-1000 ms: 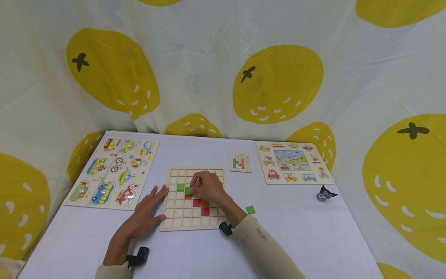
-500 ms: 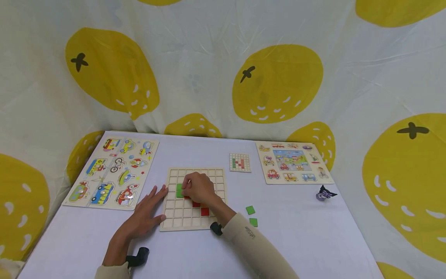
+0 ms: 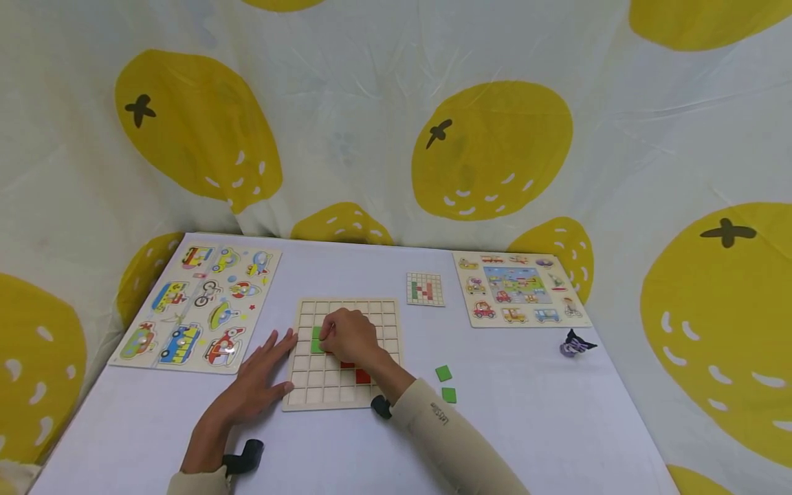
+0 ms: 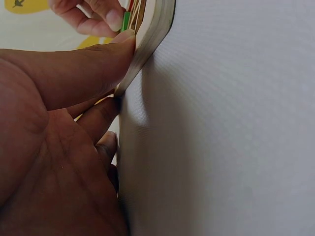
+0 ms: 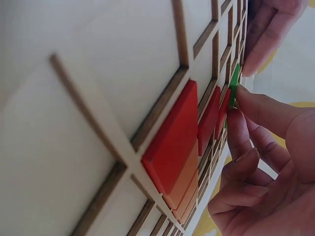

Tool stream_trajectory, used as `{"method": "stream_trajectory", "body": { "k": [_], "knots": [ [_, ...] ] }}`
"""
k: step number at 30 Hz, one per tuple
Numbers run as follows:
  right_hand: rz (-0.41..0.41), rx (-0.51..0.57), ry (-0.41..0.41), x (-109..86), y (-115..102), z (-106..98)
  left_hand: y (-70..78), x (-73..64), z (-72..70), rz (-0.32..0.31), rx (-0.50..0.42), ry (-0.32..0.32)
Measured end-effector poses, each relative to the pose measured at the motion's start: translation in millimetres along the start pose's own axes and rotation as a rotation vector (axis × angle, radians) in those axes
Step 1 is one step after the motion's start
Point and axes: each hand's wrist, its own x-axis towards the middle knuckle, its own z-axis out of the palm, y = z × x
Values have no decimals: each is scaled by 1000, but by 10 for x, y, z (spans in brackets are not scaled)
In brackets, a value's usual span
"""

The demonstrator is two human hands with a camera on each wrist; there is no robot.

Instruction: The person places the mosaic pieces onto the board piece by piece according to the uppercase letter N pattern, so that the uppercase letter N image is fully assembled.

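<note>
A wooden grid board [image 3: 315,395] lies on the white table. My right hand [image 3: 351,338] is over its middle, with thumb and forefinger pinching a green square tile [image 5: 233,90] at the grid. Another green tile [image 3: 316,333] lies in the cell just beyond it. Red tiles [image 5: 174,140] run diagonally across the board, with orange tiles [image 5: 184,189] beside them; my right hand hides some of these in the head view. My left hand [image 3: 258,381] rests at the board's left edge, fingers spread and thumb touching the rim.
Two loose green tiles [image 3: 445,383] lie right of the board. A small pattern card [image 3: 425,289] sits behind it. Vehicle puzzle boards stand left [image 3: 194,309] and right [image 3: 522,289]. A dark purple hair claw-like item [image 3: 577,344] is at far right.
My right hand has moved left with the green tile and lowered it onto the board below the other green tile. My left hand stays at the edge.
</note>
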Motion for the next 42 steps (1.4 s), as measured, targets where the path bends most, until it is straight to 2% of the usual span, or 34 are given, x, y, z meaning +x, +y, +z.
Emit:
{"method": "stream_trajectory", "body": {
  "k": [12, 20, 30, 42],
  "knots": [
    [-19, -10, -17, 11, 21, 23, -14, -5, 12, -17, -14, -4],
    [-43, 82, -17, -97, 142, -121, -7, -4, 11, -21, -5, -6],
    [-30, 141, 51, -349, 416, -357, 15, 11, 18, -26, 2, -5],
    [5, 131, 100, -672, 767, -577, 33, 10, 1, -24, 7, -5]
  ]
}}
